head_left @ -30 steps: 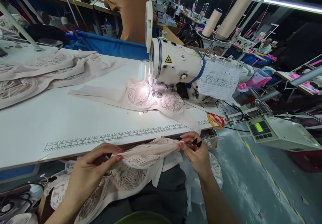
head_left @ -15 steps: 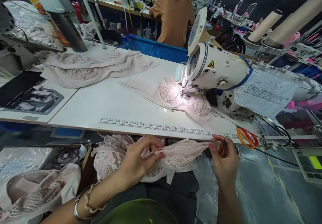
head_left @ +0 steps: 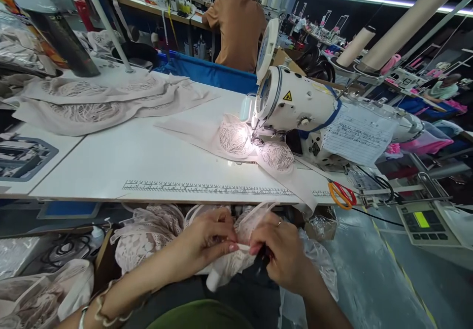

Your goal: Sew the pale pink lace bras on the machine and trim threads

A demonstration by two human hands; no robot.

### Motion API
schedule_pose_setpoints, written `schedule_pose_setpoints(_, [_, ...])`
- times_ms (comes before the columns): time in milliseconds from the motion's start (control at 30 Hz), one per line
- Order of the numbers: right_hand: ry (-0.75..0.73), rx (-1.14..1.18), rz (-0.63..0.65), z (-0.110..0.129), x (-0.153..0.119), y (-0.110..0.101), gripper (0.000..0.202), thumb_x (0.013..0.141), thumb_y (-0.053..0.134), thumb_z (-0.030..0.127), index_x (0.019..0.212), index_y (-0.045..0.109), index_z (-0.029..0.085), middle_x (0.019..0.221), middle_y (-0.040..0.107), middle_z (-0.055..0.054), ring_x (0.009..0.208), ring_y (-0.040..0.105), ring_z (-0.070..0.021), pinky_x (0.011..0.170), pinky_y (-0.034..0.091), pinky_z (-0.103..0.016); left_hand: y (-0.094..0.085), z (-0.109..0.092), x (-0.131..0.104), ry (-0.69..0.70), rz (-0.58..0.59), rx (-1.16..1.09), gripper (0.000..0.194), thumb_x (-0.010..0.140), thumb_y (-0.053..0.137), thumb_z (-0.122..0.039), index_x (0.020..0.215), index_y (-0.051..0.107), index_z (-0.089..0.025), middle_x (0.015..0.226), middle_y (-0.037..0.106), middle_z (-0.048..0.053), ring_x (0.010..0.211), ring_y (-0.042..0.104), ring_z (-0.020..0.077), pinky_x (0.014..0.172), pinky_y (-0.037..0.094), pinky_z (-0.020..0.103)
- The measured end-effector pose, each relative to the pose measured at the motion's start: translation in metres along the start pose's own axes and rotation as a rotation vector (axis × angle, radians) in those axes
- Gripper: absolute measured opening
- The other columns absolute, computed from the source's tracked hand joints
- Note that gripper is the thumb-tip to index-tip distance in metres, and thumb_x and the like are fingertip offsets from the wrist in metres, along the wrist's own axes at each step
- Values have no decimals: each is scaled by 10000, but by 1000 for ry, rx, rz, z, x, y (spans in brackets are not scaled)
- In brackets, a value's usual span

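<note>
Below the table's front edge, my left hand pinches the edge of a pale pink lace bra between thumb and fingertips. Close beside it, my right hand pinches the same edge, fingers curled. A small black tool shows within the right hand; its kind is mostly hidden. Another pale pink bra lies under the lit needle area of the white sewing machine, one strip hanging over the table edge. More lace pieces are heaped left of my hands.
Orange- and red-handled scissors lie at the table's right front edge, near a control box. Stacked bra pieces rest on the white table at left. A person in a brown shirt sits beyond the blue cloth bin.
My right hand has moved left, close to my left hand, and the stretched bra edge between them is now short and bunched. The view has shifted to the right.
</note>
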State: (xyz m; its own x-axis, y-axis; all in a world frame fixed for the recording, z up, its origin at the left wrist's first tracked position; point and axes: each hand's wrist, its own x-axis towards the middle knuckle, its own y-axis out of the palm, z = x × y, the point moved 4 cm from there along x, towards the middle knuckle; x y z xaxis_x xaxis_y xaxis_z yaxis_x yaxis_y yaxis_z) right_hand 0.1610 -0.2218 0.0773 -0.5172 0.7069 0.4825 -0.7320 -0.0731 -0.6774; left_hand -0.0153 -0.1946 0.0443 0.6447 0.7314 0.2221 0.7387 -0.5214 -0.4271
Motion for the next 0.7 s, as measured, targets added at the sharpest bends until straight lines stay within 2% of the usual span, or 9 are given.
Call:
schedule_pose_setpoints(67, [21, 88, 87, 7, -4, -4, 223, 802, 513, 9, 855, 516, 225, 679, 613, 42, 639, 523, -121, 589, 371, -229, -12, -7, -3, 31, 130, 76, 201, 961, 614, -232, 785, 707, -204, 1129, 603, 84, 1120, 570, 224, 916, 486, 311])
schedule_pose_setpoints(133, [76, 178, 136, 11, -7, -9, 201, 822, 530, 27, 849, 515, 225, 686, 617, 48, 630, 519, -104, 585, 362, -213, -24, -17, -6, 112, 169, 100, 241, 958, 608, -223, 724, 659, -193, 1292, 563, 98, 1292, 457, 279, 1051, 416, 392])
schedule_pose_setpoints(167, [114, 212, 158, 12, -7, -11, 197, 834, 535, 30, 866, 529, 224, 697, 633, 48, 639, 526, -101, 597, 367, -211, -28, -23, -7, 163, 184, 68, 260, 955, 598, -206, 695, 613, -188, 1246, 592, 93, 1265, 473, 277, 1058, 400, 404])
schedule_pose_setpoints(233, [155, 231, 204, 10, -7, -12, 214, 843, 540, 21, 912, 571, 222, 700, 654, 45, 660, 532, -111, 629, 376, -226, -30, -30, -9, 204, 222, -48, 313, 956, 560, -184, 653, 482, -190, 913, 625, 50, 989, 567, 216, 928, 440, 351])
schedule_pose_setpoints(333, [133, 146, 236, 2, -3, -10, 215, 833, 575, 12, 833, 639, 218, 739, 649, 9, 719, 519, -147, 665, 369, -271, -23, -24, -7, 45, 261, -150, 364, 997, 491, -231, 661, 352, -199, 629, 397, -30, 625, 428, 131, 630, 352, 269])
schedule_pose_setpoints(400, [120, 112, 209, -5, 1, -7, 226, 836, 581, 20, 716, 631, 205, 905, 680, -34, 804, 525, -168, 697, 381, -288, -20, -14, -3, -92, 261, -139, 381, 1014, 486, -290, 663, 369, -195, 624, 362, -39, 572, 368, 112, 569, 281, 267])
schedule_pose_setpoints(500, [145, 204, 205, -15, 5, 1, 212, 880, 550, 60, 724, 612, 189, 1041, 710, -56, 865, 561, -177, 759, 414, -303, -19, -1, 3, -183, 298, -136, 351, 996, 528, -312, 674, 481, -179, 638, 431, -30, 592, 402, 109, 577, 284, 254])
schedule_pose_setpoints(600, [318, 355, 191, -31, 3, 10, 303, 959, 535, 202, 657, 520, 187, 663, 566, 11, 628, 482, -126, 614, 349, -262, -25, 9, 9, -229, 293, -185, 294, 960, 568, -288, 694, 540, -165, 693, 492, -10, 646, 444, 118, 598, 311, 242])
schedule_pose_setpoints(700, [525, 567, 137, -49, -4, 20, 478, 974, 571, 412, 584, 394, 200, 567, 326, 54, 535, 303, -99, 524, 209, -269, -29, 17, 11, -257, 220, -305, 368, 931, 607, -323, 633, 457, -168, 714, 442, -19, 643, 407, 108, 593, 308, 238])
